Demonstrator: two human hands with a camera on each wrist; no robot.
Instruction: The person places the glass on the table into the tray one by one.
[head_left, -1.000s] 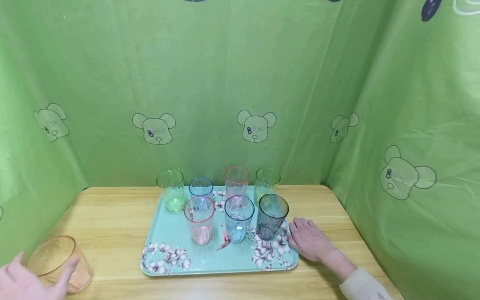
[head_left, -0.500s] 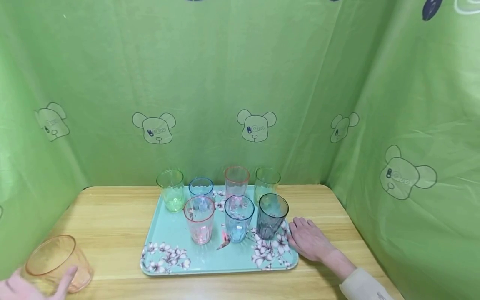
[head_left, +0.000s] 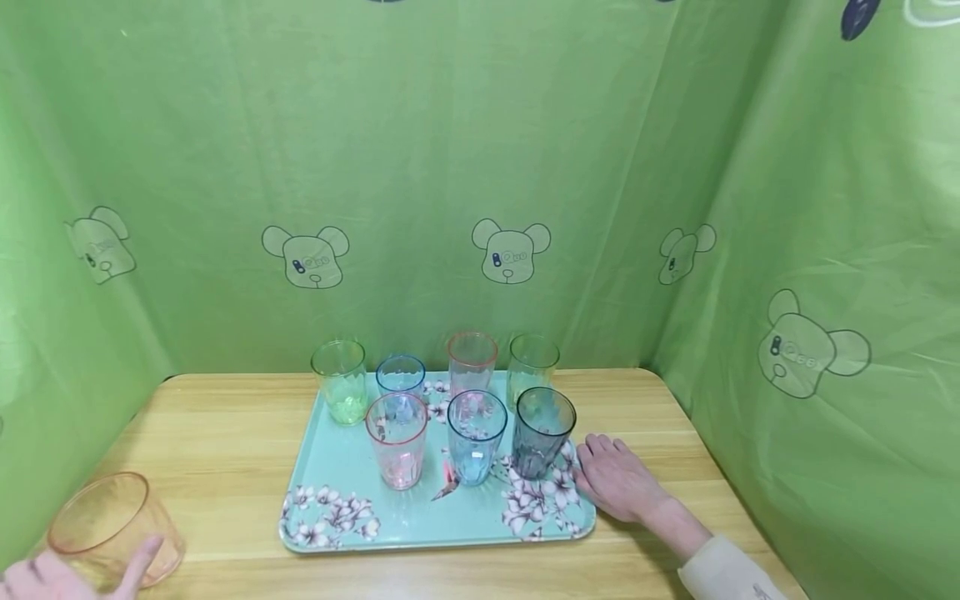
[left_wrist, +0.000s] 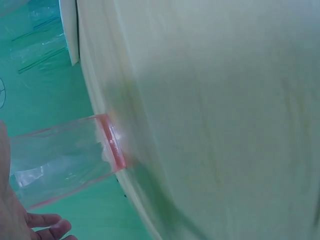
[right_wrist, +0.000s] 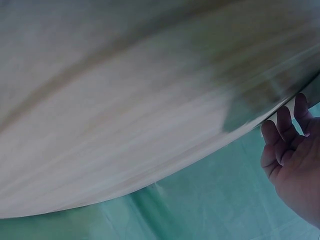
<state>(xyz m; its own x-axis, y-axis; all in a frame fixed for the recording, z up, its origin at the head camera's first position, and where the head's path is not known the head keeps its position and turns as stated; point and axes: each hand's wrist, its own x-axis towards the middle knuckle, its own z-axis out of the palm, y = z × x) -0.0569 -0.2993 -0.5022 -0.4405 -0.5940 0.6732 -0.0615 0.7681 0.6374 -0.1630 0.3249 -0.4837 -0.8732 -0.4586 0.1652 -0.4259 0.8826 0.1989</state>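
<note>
At the lower left of the head view, an orange see-through glass (head_left: 161, 537) stands upright on the table. My left hand (head_left: 60, 579) is around its near side, thumb along the front wall and fingers by the left wall. In the left wrist view, several relaxed fingers (left_wrist: 47, 221) show just past the glass's side, and the palm hides its upper end. My right hand (head_left: 618, 483) lies at the right edge of a mint-green flowered tray (head_left: 420, 525), thumb at the rim, loosely bent fingers beside it. The nearest glass to it is a smoky grey one (head_left: 536, 450).
Several clear coloured glasses stand upright on the tray: a pink glass (head_left: 401, 454) and a blue glass (head_left: 474, 454) in front, a green glass (head_left: 345, 396) at the back left. The wooden table (head_left: 217, 467) is enclosed by green cloth (head_left: 420, 150) with bear drawings.
My left hand has come down from over the orange glass to around its near side. The orange glass, tray and right hand have stayed in place.
</note>
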